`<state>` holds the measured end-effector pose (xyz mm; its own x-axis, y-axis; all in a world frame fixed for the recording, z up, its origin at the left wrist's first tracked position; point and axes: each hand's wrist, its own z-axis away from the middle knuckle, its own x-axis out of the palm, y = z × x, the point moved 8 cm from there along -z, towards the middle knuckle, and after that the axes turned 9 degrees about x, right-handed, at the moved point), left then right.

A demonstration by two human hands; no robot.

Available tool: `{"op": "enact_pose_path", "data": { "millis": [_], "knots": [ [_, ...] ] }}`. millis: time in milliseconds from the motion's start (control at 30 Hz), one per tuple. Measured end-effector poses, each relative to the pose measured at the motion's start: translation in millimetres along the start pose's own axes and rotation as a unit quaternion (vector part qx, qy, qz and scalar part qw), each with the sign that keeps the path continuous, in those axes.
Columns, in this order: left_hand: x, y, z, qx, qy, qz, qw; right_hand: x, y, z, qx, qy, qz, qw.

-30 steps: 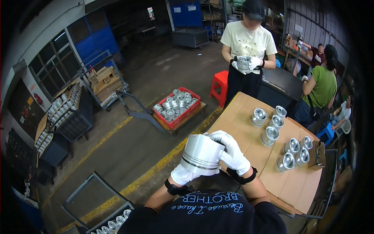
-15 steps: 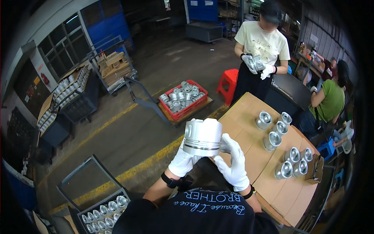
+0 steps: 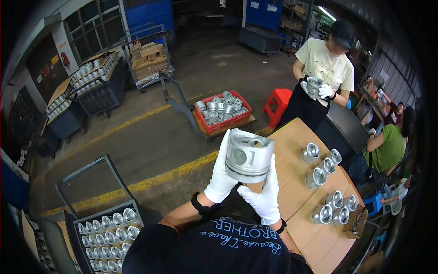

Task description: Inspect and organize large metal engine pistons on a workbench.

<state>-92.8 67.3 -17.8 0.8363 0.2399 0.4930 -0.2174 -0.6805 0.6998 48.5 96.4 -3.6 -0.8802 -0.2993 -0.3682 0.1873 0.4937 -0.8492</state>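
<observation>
Silver cylindrical metal piston [image 3: 251, 160] up in the air, before the wearer's chest, grooved end down! Sweeping from the left: a dark metal trolley [image 3: 120, 178] carries shiny silver pistons in rows [image 3: 107, 222], probably ranked so they don't knock together. Beyond it, a red rectangular plastic crate [image 3: 228, 123] takes a loose metal heap [image 3: 221, 108]. Now the white-gloved left hand [image 3: 221, 171], clamped up the piston's left side, likely bearing the weight. Across from it, the white-gloved right hand [image 3: 265, 197] cups alongside the right flank, thumb spread below; whether it truly grips, I cannot tell. Rightward, the cardboard-covered counter [image 3: 291, 157] has silver pistons standing in two clusters [image 3: 315, 178], hollow ends up, the brown card presumably sparing their finish. And what's changed since half a second ago? The held piston has turned and tipped, its round side hole [image 3: 239, 156] now facing us, and that right hand sits closer in.
</observation>
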Motion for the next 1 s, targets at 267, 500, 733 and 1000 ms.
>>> {"op": "enact_pose_path", "data": {
  "millis": [267, 500, 733, 1000],
  "knots": [
    [12, 22, 15, 0.133, -0.068, -0.208, 0.967, 2, -6, 1, 0.005, -0.015, -0.23, 0.973],
    [41, 66, 0, 0.191, -0.109, -0.47, 0.855, 4, 56, 8, 0.199, -0.052, -0.439, 0.875],
    [18, 43, -3, 0.119, -0.148, -0.22, 0.957, 6, 32, 8, 0.183, -0.132, -0.602, 0.766],
    [34, -24, -9, -0.198, -0.172, 0.201, 0.944, 32, 31, 15, 0.237, -0.234, -0.702, 0.63]
  ]
}}
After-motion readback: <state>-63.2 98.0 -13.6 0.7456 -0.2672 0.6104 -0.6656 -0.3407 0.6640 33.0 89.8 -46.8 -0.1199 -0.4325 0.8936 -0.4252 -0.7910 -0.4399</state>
